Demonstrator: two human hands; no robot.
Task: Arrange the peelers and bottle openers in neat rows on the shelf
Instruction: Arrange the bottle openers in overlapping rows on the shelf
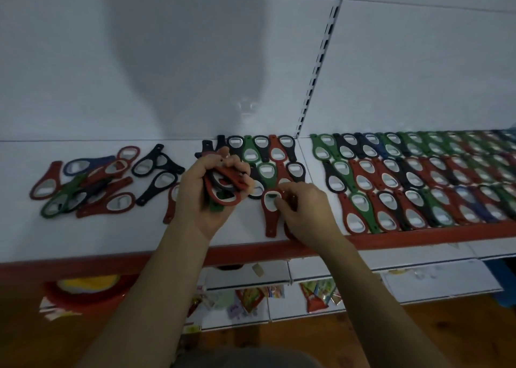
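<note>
Nearest, the right hand (pixel 304 208) is pinching the head of a red bottle opener (pixel 270 219), which is lying at the shelf's (pixel 139 236) front edge. Just left of it, the left hand (pixel 201 194) is gripping a bunch of openers (pixel 226 185), its fingers curling round them. Farther left a loose pile (pixel 83 186) is lying, and right of the right hand neat rows (pixel 418 178) are stretching away.

Nothing legible shows anywhere. The bottle openers (pixel 357 200) carry no marking that can be read, and the print on the coloured packets (pixel 315 298) on the lower shelf (pixel 446 282) is too blurred to make out.
</note>
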